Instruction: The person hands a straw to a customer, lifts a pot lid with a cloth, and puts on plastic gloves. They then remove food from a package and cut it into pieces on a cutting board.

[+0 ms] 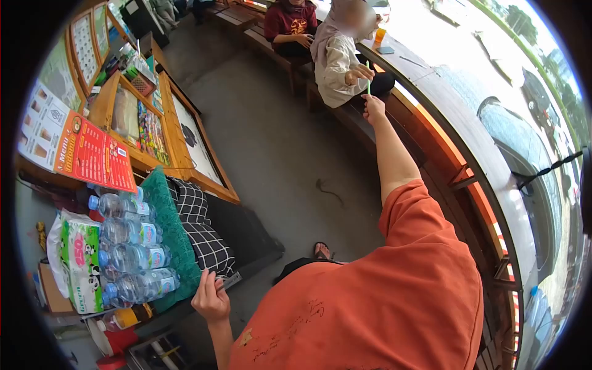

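Stretched far forward, my right hand [374, 110] is closed on the lower end of a thin, pale green, straw-like stick [369, 79]. The hand of a seated person [357, 74] is at the stick's upper part. Low on the left, my left hand [211, 298] holds nothing, its fingers loosely bent and apart. Beside it lie a black-and-white checked cloth [200, 228] and a green cloth [165, 216] at the counter's edge. Several water bottles [139, 257] rest on their sides there, next to a green-and-white tissue pack [83, 262].
A red menu card [95, 154] stands above the bottles. Wooden-framed display cases [166, 123] line the left. A long bar counter [456, 117] curves along the right, carrying a phone [385, 50] and an orange drink [380, 35]. Another person [288, 24] sits on the bench behind.
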The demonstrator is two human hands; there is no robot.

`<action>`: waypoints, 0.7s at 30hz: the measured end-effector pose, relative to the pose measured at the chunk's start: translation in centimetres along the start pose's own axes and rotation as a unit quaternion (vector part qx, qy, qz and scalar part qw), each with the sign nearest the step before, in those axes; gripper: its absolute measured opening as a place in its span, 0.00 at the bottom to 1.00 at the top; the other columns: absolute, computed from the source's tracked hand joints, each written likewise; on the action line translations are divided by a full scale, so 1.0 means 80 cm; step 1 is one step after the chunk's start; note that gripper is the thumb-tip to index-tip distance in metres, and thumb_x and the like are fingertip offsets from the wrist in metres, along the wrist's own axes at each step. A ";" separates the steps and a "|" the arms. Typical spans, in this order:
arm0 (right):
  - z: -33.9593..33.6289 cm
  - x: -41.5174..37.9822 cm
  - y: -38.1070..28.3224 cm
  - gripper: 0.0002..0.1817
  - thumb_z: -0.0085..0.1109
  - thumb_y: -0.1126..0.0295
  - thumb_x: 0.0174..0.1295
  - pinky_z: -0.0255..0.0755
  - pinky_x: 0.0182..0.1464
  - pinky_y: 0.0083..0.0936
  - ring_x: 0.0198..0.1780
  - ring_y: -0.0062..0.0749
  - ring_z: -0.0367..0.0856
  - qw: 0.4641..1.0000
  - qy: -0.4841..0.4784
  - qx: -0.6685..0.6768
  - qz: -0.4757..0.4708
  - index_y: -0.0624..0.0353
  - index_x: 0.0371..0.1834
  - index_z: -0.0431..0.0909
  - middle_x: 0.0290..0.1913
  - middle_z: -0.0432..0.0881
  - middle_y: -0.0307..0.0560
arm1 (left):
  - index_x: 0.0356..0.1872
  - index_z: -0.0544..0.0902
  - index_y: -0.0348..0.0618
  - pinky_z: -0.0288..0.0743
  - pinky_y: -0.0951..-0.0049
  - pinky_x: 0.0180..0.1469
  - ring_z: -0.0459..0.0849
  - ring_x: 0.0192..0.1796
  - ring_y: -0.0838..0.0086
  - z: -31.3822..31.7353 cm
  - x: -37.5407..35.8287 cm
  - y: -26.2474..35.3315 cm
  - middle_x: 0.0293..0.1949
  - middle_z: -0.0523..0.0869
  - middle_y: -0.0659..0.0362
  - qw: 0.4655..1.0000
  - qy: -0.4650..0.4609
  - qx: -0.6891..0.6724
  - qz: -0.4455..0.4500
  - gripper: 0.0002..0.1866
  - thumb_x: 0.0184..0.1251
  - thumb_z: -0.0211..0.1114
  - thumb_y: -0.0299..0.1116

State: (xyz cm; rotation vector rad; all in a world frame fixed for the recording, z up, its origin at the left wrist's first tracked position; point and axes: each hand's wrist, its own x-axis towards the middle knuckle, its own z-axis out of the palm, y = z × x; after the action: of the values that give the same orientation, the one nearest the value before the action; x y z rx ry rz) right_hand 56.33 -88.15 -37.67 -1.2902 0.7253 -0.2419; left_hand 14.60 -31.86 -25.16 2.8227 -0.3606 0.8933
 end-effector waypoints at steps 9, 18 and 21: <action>0.011 0.050 -0.012 0.07 0.61 0.60 0.67 0.58 0.19 0.23 0.18 0.19 0.62 0.998 -0.038 0.055 0.000 0.48 0.39 0.81 0.22 0.67 0.30 | 0.37 0.85 0.33 0.82 0.65 0.32 0.89 0.32 0.56 0.005 0.003 0.007 0.39 0.89 0.47 0.998 0.033 0.043 -0.027 0.11 0.70 0.64 0.33; 0.057 -0.257 0.085 0.14 0.61 0.59 0.69 0.73 0.38 0.20 0.35 0.17 0.75 0.869 -0.451 -0.201 -0.017 0.54 0.52 0.81 0.36 0.79 0.33 | 0.36 0.84 0.40 0.80 0.61 0.30 0.88 0.30 0.55 0.021 0.036 0.056 0.31 0.88 0.52 0.986 -0.001 -0.136 -0.101 0.06 0.63 0.68 0.31; 0.069 -0.403 0.083 0.16 0.65 0.66 0.68 0.75 0.44 0.20 0.40 0.18 0.76 0.748 -0.654 -0.078 -0.080 0.58 0.56 0.81 0.38 0.78 0.35 | 0.35 0.84 0.43 0.79 0.59 0.29 0.86 0.28 0.53 0.036 0.063 0.087 0.28 0.87 0.53 0.977 -0.090 -0.166 -0.102 0.07 0.66 0.66 0.35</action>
State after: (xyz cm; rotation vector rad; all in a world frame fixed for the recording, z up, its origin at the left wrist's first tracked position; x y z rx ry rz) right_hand 33.78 -64.22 -31.94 -1.3194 -0.6013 0.5968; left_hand 18.23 -40.08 -24.03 2.5751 -0.2129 0.4862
